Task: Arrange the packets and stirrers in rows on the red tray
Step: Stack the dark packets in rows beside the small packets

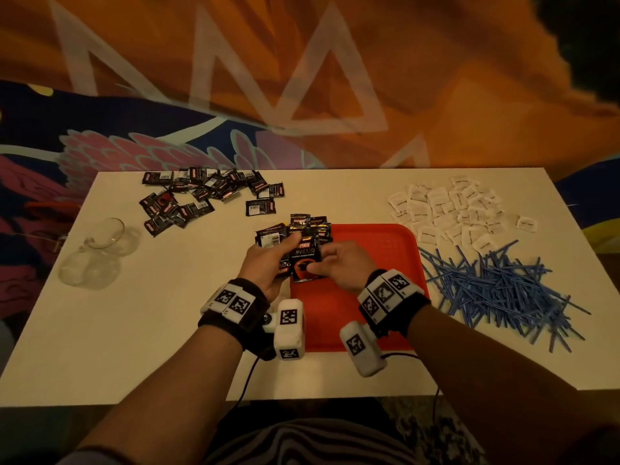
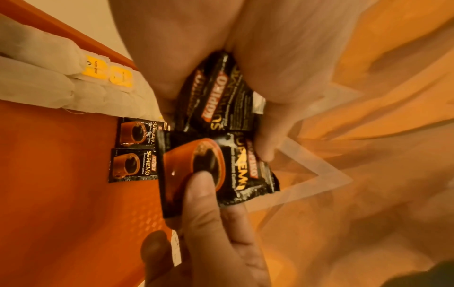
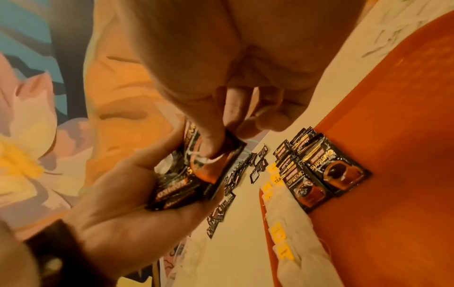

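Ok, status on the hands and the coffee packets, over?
Left hand holds a stack of coffee packets. Right hand pinches the top packet off it, above the red tray. Some packets already rowed on tray. Nothing blocking.

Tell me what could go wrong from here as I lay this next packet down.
1. The left hand holds a loose stack of black coffee packets; pulling the top black packet free with the right hand may spill the rest.
2. The black packets already rowed on the red plastic tray overlap; a careless placement could nudge them crooked, or disturb the white tea bags beside them.
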A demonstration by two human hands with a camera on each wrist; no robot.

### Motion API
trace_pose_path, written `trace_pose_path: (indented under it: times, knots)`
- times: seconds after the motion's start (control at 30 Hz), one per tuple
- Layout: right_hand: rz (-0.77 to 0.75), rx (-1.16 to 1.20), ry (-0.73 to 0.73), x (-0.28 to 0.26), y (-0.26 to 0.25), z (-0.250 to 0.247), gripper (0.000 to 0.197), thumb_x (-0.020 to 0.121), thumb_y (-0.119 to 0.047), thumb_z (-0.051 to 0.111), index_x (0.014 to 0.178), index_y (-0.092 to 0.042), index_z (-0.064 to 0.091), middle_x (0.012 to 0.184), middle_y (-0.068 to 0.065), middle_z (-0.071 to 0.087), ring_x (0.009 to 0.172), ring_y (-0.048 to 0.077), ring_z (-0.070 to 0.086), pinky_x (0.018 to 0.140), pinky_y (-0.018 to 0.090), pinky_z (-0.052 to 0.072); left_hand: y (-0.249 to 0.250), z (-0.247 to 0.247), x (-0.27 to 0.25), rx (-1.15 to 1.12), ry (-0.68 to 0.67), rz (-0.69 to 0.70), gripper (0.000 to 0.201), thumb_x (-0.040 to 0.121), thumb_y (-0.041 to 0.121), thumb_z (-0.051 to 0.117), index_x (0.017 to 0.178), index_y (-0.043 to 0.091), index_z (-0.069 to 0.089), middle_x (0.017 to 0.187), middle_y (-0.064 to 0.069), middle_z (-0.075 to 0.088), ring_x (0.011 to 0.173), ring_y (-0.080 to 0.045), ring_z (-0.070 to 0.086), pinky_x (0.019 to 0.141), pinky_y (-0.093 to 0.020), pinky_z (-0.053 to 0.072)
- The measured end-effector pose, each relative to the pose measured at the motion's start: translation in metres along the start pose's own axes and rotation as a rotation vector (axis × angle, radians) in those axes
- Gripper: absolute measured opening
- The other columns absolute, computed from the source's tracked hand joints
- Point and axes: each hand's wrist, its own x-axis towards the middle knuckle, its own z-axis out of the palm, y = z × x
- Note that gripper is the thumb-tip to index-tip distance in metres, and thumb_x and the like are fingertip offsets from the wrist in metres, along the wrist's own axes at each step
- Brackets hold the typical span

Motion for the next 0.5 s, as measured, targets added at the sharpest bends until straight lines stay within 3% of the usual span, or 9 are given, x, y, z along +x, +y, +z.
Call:
trace_pose_path:
  times: [0.1,0.17,0.4,0.5]
  knots:
    - [-0.042,-0.042,-0.019,0.004,0.003,-0.003,0.01,0.08,-0.02,0.078,0.084,-0.012,0.075,0.09,0.011,0.074,0.092,0.033,0.068,0.088,0.051,0.053,0.0,-0.002,0.002,0.009,0.008,-0.045,0.034,0.085,0.01,0.074,0.115,-0.004,0.066,0.103,-0.023,0.073,0.084,-0.032,0.073,0.065,-0.037,0.059]
    - [-0.063,-0.051,-0.025,0.005,0.003,-0.004,0.004,0.08,-0.019,0.079,0.079,-0.018,0.074,0.089,0.01,0.074,0.091,0.03,0.069,0.089,0.05,0.053,-0.001,-0.003,0.004,-0.008,0.022,-0.076,0.033,0.085,0.012,0.074,0.113,-0.003,0.067,0.099,-0.022,0.073,0.081,-0.032,0.072,0.063,-0.037,0.058]
    - [-0.08,-0.14,-0.041,0.009,0.008,-0.001,0.012,0.081,-0.016,0.077,0.091,-0.011,0.077,0.092,0.008,0.074,0.088,0.023,0.069,0.087,0.043,0.055,-0.005,-0.012,0.007,0.107,-0.032,0.041,0.04,0.081,0.016,0.078,0.116,0.0,0.067,0.108,-0.02,0.073,0.1,-0.036,0.071,0.081,-0.043,0.059]
    - [-0.082,-0.213,-0.109,0.009,0.011,0.004,0.013,0.084,-0.019,0.075,0.09,-0.008,0.075,0.089,0.01,0.072,0.08,0.02,0.066,0.076,0.033,0.053,-0.006,-0.016,0.009,0.229,-0.028,0.078,0.03,0.081,0.008,0.078,0.109,0.001,0.069,0.101,-0.018,0.074,0.096,-0.036,0.072,0.087,-0.051,0.057]
